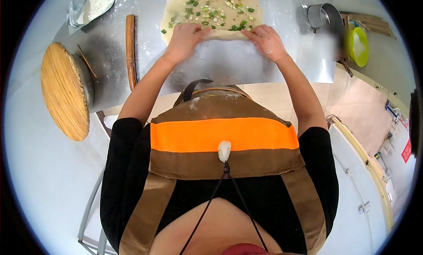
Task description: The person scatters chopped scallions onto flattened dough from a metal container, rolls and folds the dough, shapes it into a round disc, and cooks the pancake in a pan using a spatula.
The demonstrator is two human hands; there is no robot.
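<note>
A flat sheet of dough (180,10) strewn with chopped green onion (213,12) lies on the metal table at the top centre. Its near edge is folded over into a narrow roll. My left hand (187,41) grips the left part of this folded edge, thumb and fingers pressed on it. At the right part, my right hand (266,41) pinches the same edge, thumb pointing inward. Between the two hands the folded edge shows bare.
A wooden rolling pin (131,52) lies left of the dough. Further left are a round wooden lid (65,92) on a pot, a thin stick (87,61) and a container of flour (98,6). A metal pot (318,17) and a green bowl (360,47) stand right.
</note>
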